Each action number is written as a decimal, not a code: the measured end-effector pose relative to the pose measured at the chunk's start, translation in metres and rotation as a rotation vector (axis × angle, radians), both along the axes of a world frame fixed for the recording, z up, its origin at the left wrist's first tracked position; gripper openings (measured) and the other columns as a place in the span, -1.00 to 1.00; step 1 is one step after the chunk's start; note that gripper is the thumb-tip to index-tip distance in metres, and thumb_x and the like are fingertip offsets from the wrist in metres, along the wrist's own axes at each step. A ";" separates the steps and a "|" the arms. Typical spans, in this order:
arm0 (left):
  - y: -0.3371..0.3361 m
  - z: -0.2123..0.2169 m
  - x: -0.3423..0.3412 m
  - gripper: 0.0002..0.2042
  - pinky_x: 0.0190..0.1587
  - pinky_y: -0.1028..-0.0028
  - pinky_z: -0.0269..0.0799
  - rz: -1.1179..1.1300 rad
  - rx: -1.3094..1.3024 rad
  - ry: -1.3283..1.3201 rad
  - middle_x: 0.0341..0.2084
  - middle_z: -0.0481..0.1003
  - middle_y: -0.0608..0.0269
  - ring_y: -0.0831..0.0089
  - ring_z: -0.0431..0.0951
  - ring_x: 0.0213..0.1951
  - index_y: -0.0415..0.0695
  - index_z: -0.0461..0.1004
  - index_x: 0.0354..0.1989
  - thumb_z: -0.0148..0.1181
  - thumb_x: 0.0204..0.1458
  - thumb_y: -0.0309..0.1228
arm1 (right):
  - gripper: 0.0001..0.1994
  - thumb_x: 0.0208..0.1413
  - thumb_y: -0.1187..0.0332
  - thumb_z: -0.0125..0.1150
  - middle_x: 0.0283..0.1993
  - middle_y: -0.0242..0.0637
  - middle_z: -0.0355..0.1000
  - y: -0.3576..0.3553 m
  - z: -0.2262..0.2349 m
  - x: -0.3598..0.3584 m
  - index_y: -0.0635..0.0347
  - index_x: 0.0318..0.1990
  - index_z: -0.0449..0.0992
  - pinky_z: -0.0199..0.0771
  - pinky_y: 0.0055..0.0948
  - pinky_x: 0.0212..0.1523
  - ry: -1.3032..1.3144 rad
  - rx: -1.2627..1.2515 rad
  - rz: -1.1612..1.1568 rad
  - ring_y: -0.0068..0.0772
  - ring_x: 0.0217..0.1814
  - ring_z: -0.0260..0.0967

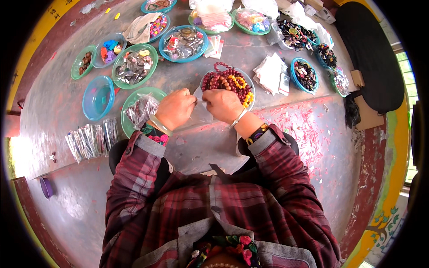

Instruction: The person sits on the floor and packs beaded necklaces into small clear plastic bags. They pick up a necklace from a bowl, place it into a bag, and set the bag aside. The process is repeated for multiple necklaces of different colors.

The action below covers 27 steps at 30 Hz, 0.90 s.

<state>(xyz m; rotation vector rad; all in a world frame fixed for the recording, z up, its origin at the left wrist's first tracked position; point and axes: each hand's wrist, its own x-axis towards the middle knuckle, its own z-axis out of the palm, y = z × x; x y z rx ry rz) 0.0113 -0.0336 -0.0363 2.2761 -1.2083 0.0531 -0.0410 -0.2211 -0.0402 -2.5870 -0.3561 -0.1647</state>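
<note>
Both hands, left hand (pixel 175 108) and right hand (pixel 223 105), pinch one clear plastic bag (pixel 199 111) between them, just before one bowl of beaded bracelets (pixel 229 83)

Lighting: bright, even daylight; colours saturated. Strongest light enters at the right, where a pale window strip (pixel 404 67) is overexposed.
Glare: a blown-out white patch at the left rim of the worn grey concrete work surface (pixel 58 102); soft sheen on the clear plastic packets (pixel 89 140).
Shadows: short, soft, close under bowls and forearms.
Distortion: heavy fisheye; straight edges bow, black vignette fills corners.
Sharpness: centre crisp; rim detail smeared and slightly soft.
</note>
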 end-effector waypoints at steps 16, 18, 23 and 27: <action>0.018 0.003 0.013 -0.77 -0.32 0.12 0.39 0.381 0.245 0.131 -0.54 0.49 -0.02 -0.02 0.49 -0.41 -0.18 0.52 -0.57 0.00 -0.10 -0.32 | -0.79 -0.08 0.38 0.03 -0.26 -0.12 0.47 -0.062 -0.054 0.056 0.01 -0.26 0.53 0.41 -0.22 -0.15 0.302 -0.202 -0.369 -0.08 -0.21 0.43; 0.020 0.005 0.013 -0.78 -0.32 0.12 0.40 0.386 0.236 0.111 -0.54 0.49 -0.02 -0.02 0.49 -0.41 -0.19 0.53 -0.57 0.00 -0.11 -0.33 | -0.78 -0.08 0.41 0.08 -0.16 -0.13 0.38 -0.051 -0.071 0.053 0.07 -0.21 0.46 0.35 -0.23 -0.05 0.118 -0.247 -0.247 -0.08 -0.03 0.33; 0.025 0.004 0.015 -0.79 -0.37 0.12 0.36 0.404 0.237 0.125 -0.57 0.45 0.01 0.02 0.46 -0.44 -0.18 0.47 -0.61 0.00 -0.10 -0.33 | -0.82 -0.17 0.43 0.19 -0.16 -0.21 0.30 -0.029 -0.080 0.056 0.09 -0.32 0.45 0.34 -0.23 -0.10 -0.079 -0.405 -0.034 -0.14 -0.04 0.24; 0.025 0.003 0.017 -0.80 -0.30 0.13 0.40 0.407 0.266 0.159 -0.52 0.50 -0.07 -0.03 0.50 -0.39 -0.21 0.54 -0.55 0.01 -0.14 -0.37 | -0.88 -0.17 0.41 0.16 -0.16 -0.24 0.33 -0.032 -0.089 0.067 0.10 -0.39 0.48 0.33 -0.23 -0.09 -0.120 -0.398 -0.022 -0.18 -0.02 0.24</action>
